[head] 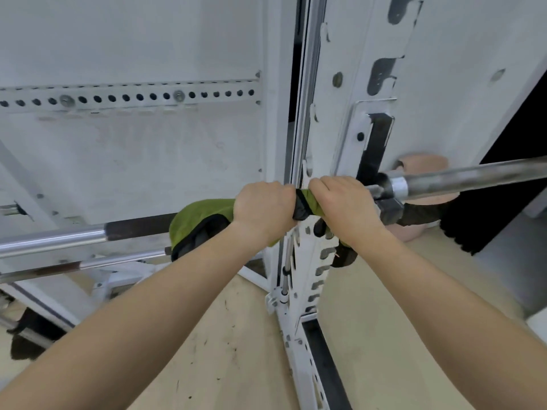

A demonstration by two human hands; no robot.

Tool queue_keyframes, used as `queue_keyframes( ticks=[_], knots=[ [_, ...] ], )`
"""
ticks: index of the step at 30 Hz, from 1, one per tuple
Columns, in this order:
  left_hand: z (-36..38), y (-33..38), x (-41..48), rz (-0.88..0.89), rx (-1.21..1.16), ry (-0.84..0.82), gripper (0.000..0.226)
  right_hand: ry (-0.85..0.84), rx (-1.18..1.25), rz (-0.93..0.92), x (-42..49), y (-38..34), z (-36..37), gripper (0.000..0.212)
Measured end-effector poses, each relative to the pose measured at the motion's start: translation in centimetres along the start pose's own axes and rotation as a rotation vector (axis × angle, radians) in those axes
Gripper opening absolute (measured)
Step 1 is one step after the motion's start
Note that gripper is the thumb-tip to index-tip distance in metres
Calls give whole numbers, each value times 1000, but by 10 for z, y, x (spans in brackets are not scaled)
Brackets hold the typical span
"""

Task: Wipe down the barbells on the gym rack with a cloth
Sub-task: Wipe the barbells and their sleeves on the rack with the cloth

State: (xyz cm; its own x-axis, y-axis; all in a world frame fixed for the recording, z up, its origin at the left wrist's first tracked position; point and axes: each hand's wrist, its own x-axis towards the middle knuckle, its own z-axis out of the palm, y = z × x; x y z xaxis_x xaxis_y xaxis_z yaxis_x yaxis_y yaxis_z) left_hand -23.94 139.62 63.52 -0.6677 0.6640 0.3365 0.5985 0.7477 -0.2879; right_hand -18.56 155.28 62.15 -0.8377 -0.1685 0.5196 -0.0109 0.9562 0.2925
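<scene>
A steel barbell (pixel 74 236) runs from the lower left up to the right across the white rack upright (pixel 310 250), its thick sleeve (pixel 473 177) sticking out at the right. A green cloth with black trim (pixel 195 217) is wrapped over the bar at the upright. My left hand (pixel 265 208) is closed on the cloth and bar just left of the upright. My right hand (pixel 343 204) grips the cloth right beside it, close to the bar's collar. The bar under both hands is hidden.
A second thinner bar (pixel 74 266) lies below the first at the left. A white wall panel with a perforated strip (pixel 127 97) stands behind. The rack's base rail (pixel 322 365) runs along the pale floor. A pink rounded object (pixel 423 164) sits behind the sleeve.
</scene>
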Motion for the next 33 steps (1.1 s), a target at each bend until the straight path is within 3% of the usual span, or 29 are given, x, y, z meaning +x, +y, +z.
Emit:
queue_keyframes(
  ticks=[4,9,16,21,25,30,33],
  knots=[
    [-1,25,18,1,-44,2,13,-27,-26,117,-3,4,-2,49],
    [-4,1,1,67,-51,19,19,20,43,159,2,-19,-4,36],
    [5,-71,-53,-8,-5,34,26,57,127,116,33,-112,-13,33],
    [8,-97,-71,-20,43,34,26,87,104,22,39,-131,-15,35],
    [10,-83,-59,-4,57,30,30,77,41,-67,30,-102,-7,34],
    [1,-22,-12,53,-48,8,26,-189,-53,35,11,-25,-22,34],
    [-7,26,20,67,-102,2,24,-250,-105,56,0,16,-26,31]
  ],
)
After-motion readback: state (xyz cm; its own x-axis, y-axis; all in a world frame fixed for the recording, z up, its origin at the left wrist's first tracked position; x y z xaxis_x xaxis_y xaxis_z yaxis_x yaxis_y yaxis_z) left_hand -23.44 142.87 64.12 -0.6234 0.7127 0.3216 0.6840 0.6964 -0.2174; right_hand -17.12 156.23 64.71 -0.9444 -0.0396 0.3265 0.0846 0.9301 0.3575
